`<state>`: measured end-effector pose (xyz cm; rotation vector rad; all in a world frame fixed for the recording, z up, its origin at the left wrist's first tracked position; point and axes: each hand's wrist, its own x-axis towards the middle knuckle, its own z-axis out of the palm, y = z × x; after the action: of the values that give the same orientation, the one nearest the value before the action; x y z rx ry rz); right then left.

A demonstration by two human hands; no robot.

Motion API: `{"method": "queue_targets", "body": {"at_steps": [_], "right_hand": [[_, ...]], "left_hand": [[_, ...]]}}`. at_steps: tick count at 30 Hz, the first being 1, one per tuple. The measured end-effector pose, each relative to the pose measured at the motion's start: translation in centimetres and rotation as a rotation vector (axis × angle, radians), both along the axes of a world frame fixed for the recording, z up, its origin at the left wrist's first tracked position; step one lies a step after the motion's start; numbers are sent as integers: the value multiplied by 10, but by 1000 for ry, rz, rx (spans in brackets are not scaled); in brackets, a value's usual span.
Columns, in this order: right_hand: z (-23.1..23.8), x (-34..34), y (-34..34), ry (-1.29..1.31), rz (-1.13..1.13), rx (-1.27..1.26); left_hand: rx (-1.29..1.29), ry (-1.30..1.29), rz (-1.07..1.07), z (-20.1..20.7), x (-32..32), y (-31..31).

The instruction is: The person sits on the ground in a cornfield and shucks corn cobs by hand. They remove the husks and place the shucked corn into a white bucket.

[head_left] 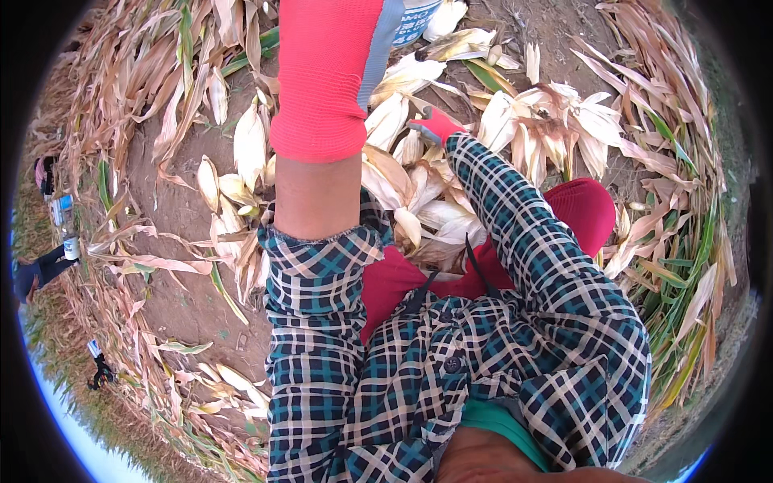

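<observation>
My left hand (pixel 334 64), in a red glove with a grey palm, is raised close to the camera. Its fingers run past the top edge, so what it holds, if anything, is hidden. Farther down, my right hand (pixel 435 126) in a similar red and grey glove reaches over dry corn husks (pixel 409 147) on the ground. Its fingers look apart, with nothing visible between them. Pale husks (pixel 419 189) lie heaped between my legs, and unhusked corn ears (pixel 250 143) lie left of them.
A white bucket (pixel 415 18) with blue print stands beyond my left hand. Dry cornstalks (pixel 169 48) line the left, with more stalks (pixel 696 266) on the right. At the far left a person (pixel 36 274) is near another white bucket (pixel 71 246).
</observation>
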<state>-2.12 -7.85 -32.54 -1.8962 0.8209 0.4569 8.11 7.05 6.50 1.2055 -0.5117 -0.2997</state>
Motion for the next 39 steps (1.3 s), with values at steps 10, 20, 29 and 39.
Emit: {"method": "queue_targets", "body": {"at_steps": [10, 20, 29, 39], "right_hand": [[25, 14, 36, -33, 442, -153], [168, -33, -72, -88, 561, -676], [293, -128, -127, -807, -790, 119], [294, -80, -24, -1201, -511, 981]], "left_hand": [[-36, 4, -36, -14, 4, 7], [184, -134, -144, -43, -4, -13], [344, 86, -585, -49, -45, -49], [-63, 228, -357, -56, -60, -77]]}}
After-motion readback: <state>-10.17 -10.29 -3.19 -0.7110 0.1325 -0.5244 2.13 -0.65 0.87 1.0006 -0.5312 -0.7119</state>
